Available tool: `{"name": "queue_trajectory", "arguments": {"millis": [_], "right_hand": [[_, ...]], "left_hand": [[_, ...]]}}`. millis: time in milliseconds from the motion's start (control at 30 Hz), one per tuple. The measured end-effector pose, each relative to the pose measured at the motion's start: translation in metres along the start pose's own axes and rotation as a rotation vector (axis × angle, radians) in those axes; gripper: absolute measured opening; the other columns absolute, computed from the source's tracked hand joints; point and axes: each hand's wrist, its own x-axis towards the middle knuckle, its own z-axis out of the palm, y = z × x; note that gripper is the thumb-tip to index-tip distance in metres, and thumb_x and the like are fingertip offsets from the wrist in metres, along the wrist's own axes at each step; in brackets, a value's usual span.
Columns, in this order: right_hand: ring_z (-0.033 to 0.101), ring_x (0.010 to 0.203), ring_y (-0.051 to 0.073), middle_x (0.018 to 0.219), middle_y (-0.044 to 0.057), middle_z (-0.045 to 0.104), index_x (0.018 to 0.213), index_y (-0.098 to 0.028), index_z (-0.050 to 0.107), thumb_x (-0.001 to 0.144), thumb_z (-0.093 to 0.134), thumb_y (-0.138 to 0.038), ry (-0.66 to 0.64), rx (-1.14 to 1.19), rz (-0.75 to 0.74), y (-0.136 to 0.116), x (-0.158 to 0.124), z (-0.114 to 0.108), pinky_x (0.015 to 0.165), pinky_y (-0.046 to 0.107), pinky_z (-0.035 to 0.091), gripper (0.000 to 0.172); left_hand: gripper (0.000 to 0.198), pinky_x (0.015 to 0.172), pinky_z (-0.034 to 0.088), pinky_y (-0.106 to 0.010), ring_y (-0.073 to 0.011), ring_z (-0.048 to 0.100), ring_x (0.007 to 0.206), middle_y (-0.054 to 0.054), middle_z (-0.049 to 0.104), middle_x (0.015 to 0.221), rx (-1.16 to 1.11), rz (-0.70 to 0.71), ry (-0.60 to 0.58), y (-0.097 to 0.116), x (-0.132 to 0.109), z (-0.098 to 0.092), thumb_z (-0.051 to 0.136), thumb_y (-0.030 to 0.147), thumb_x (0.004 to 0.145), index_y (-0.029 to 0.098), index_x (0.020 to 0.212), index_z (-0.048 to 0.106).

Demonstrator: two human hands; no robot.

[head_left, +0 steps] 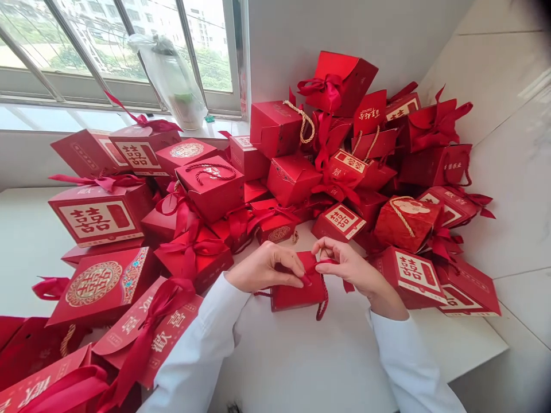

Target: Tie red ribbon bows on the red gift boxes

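while the left hand [267, 267] is clamping its fingertips down on top of the small red box [297, 297] – holding it steady, i'd guess – the right hand [350, 268] is pinching a bit of red ribbon [322, 263] just above it. the box is sitting on the white table [301, 355], and a heap of red gift boxes [293, 178] is crowding around it, reaching to the window [107, 51].

Reaches in with 2 white-sleeved forearms [202, 344], holds left hand [267, 267] and right hand [352, 268] nearly touching, palms down, pinches thumb against forefinger on each.
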Motion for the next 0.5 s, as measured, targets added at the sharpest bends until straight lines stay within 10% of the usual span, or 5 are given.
{"name": "queue_trajectory", "arguments": {"millis": [500], "right_hand": [[0.03, 0.051, 0.008, 0.057, -0.009, 0.036, 0.087, -0.02, 0.056, 0.074, 0.066, -0.03, 0.001, -0.08, 0.057, 0.0007, 0.0002, -0.0036, 0.048, 0.022, 0.022, 0.019]], "left_hand": [[0.013, 0.068, 0.05, -0.022, -0.0148, 0.063, 0.074, -0.006, 0.072, 0.075, 0.041, 0.017, 0.095, -0.0069, 0.0007, 0.0044, 0.074, 0.025, 0.074, 0.018, 0.083, 0.077]]}}
